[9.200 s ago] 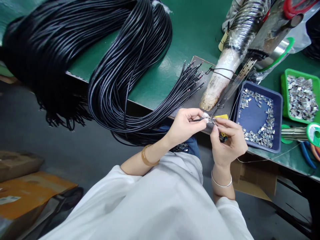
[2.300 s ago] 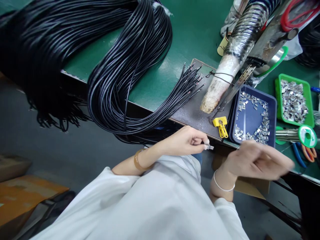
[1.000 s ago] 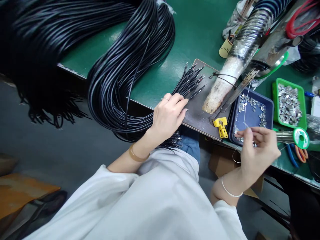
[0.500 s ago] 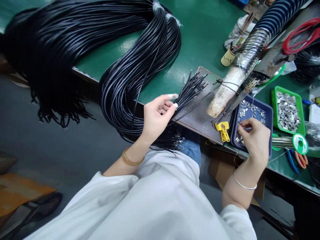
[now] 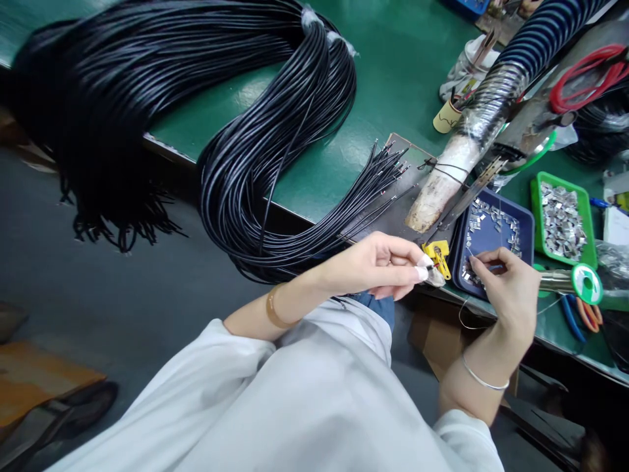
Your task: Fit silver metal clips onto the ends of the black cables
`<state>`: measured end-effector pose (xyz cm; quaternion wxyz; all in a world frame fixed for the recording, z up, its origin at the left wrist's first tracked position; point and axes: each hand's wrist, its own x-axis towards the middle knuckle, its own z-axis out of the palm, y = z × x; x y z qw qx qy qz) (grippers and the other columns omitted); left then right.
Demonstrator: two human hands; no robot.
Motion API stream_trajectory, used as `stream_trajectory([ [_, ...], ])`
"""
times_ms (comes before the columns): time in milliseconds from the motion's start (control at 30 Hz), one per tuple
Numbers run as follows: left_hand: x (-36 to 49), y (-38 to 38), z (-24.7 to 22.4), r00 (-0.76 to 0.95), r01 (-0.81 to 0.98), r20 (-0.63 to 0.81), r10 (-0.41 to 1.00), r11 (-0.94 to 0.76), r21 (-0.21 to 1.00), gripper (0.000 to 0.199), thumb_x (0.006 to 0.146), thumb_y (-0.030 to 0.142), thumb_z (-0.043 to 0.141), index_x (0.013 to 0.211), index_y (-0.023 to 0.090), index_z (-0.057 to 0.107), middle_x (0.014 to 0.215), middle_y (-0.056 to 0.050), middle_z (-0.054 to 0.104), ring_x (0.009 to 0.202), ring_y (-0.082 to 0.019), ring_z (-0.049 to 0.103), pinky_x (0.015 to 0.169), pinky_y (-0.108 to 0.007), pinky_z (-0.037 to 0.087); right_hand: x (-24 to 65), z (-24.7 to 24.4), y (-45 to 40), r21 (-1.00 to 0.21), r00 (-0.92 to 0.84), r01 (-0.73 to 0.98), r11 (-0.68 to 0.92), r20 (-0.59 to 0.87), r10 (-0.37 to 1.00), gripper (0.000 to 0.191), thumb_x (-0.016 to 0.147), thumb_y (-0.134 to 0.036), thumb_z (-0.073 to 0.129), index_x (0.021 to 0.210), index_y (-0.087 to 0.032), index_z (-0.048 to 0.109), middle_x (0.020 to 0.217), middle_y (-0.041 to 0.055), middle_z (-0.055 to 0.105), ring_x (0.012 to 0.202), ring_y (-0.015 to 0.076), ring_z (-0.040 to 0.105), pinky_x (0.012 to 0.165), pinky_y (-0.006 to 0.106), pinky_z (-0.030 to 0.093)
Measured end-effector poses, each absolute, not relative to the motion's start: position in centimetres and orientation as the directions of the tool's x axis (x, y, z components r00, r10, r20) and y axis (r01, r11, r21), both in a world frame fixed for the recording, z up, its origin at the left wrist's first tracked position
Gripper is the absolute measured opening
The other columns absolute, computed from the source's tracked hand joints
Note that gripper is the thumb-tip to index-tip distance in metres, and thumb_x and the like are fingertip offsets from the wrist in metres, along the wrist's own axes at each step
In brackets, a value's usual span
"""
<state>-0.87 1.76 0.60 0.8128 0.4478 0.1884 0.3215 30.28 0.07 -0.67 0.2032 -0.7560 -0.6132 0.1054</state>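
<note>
Cables (image 5: 230,177) lie free of my left hand (image 5: 371,265), fingertips nearly together by the clip (image 5: 437,251), contents unclear; my right hand (image 5: 514,288) pinches wire (image 5: 469,250) over the tray (image 5: 484,239).

Illumination: cool, moderately bright, apparently from overhead. Pale glare marks the green tabletop (image 5: 388,85); narrow highlights follow the black cables (image 5: 275,131), whose hanging section falls into near-black shadow. The floor (image 5: 196,295) is dim. Blur softens the silvery piece (image 5: 436,276) at the left hand (image 5: 383,265) and the orange carton (image 5: 44,373). Wide-angle distortion stretches the edges.
</note>
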Motion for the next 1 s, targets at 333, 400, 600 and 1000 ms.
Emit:
stream_trajectory([
  [333,1.9,0.8,-3.0,0.515,-0.271,-0.186,0.836,0.365,0.891,0.028,0.086,0.035,0.069,0.074,0.009,0.069,0.067,-0.005,0.069,0.047,-0.004,0.046,0.044,-0.018,0.034,21.0,0.7,-2.5,-0.783,0.413,0.586,0.211,0.512,0.753,0.016,0.080,-0.024,0.078,0.079,-0.019,0.063,0.083,0.0002,0.068,0.069,0.0152,0.069,0.062,0.031,0.059],
  [400,2.0,0.8,-2.7,0.486,-0.283,-0.181,0.855,0.349,0.893,0.024,0.085,0.032,0.069,0.077,0.010,0.068,0.064,-0.003,0.068,0.048,-0.004,0.045,0.046,-0.017,0.034,19.1,0.4,-2.7,-0.740,0.376,0.612,0.279,0.582,0.721,0.012,0.082,-0.021,0.076,0.081,-0.020,0.064,0.085,0.0015,0.069,0.078,0.0173,0.071,0.068,0.034,0.061],
  [600,2.2,0.9,-2.5,0.418,-0.320,-0.094,0.904,0.243,0.916,0.021,0.085,0.029,0.071,0.074,0.012,0.066,0.064,0.000,0.065,0.053,-0.005,0.050,0.054,-0.018,0.041,17.1,-1.4,-3.0,-0.770,0.244,0.577,0.272,0.481,0.842,0.005,0.086,-0.022,0.071,0.085,-0.021,0.066,0.092,0.0028,0.071,0.086,0.0176,0.071,0.073,0.033,0.061],
  [1000,2.2,0.6,-2.9,0.379,-0.278,-0.079,0.922,0.195,0.941,0.020,0.084,0.030,0.072,0.080,0.012,0.066,0.066,-0.001,0.065,0.058,-0.008,0.058,0.058,-0.020,0.047,17.5,-2.0,-3.2,-0.713,0.097,0.624,0.320,0.477,0.874,0.006,0.086,-0.020,0.071,0.089,-0.023,0.067,0.095,0.0028,0.072,0.090,0.0184,0.071,0.076,0.035,0.062],
])
